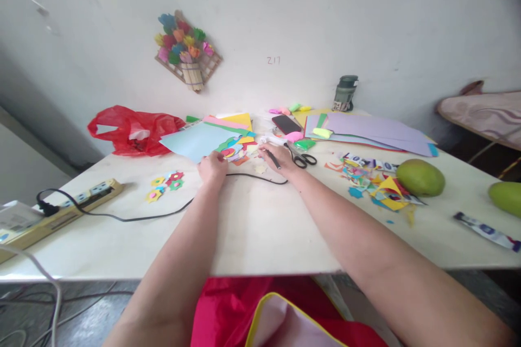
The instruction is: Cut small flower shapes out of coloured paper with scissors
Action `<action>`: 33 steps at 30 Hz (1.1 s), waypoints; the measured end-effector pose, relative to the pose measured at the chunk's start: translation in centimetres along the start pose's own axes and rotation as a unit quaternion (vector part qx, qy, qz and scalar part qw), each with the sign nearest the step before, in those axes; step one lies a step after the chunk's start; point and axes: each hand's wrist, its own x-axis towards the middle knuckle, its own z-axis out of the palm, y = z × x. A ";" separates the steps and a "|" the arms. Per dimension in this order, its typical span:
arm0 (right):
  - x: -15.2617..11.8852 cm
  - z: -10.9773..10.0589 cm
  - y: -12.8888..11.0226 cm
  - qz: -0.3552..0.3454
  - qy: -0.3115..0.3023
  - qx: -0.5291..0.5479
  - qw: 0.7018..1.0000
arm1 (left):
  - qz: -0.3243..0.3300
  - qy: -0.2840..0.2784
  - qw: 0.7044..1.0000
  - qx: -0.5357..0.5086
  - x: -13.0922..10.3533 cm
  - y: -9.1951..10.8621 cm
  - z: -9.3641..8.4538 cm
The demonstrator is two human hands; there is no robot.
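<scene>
My left hand (213,167) rests at the near corner of a light blue paper sheet (199,140). Its fingers are curled together beside a pile of coloured paper cutouts (230,153); what they pinch, if anything, is hidden. Across from it, my right hand (280,156) is closed around a dark pen-like stick (273,159), its fingertips over pale paper pieces. A pale paper flower (260,169) lies between the hands. Black-handled scissors (303,160) are just right of my right hand. Several layered paper flowers (153,195) lie left of my left hand.
A black cord (134,219) runs from the power strip (87,198) under my left forearm towards my right wrist. Paper scraps (366,176), mangoes (420,177) and a glue tube (486,230) lie right. Behind are a red bag (134,127), phone (286,124), lilac sheets (374,129) and bottle (345,93).
</scene>
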 end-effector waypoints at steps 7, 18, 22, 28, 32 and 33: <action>-0.1 0.1 -0.2 0.025 0.026 -0.066 0.997 | 0.069 -0.014 0.997 0.028 -0.3 0.5 1.0; 0.2 0.9 0.5 0.037 0.051 -0.088 0.994 | 0.118 -0.043 0.987 0.103 -0.6 0.9 2.0; 0.0 0.8 0.4 0.038 0.045 -0.090 0.994 | 0.083 -0.063 0.990 0.099 -0.4 1.0 2.3; -0.1 0.5 0.0 0.040 0.034 -0.095 0.994 | 0.056 -0.071 0.990 0.104 0.1 1.1 2.5; -0.1 0.6 0.1 0.042 0.027 -0.098 0.994 | 0.057 -0.077 0.986 0.136 -0.1 1.5 2.1; 0.0 0.6 0.1 0.042 0.028 -0.099 0.994 | 0.061 -0.076 0.985 0.142 -0.3 1.6 1.9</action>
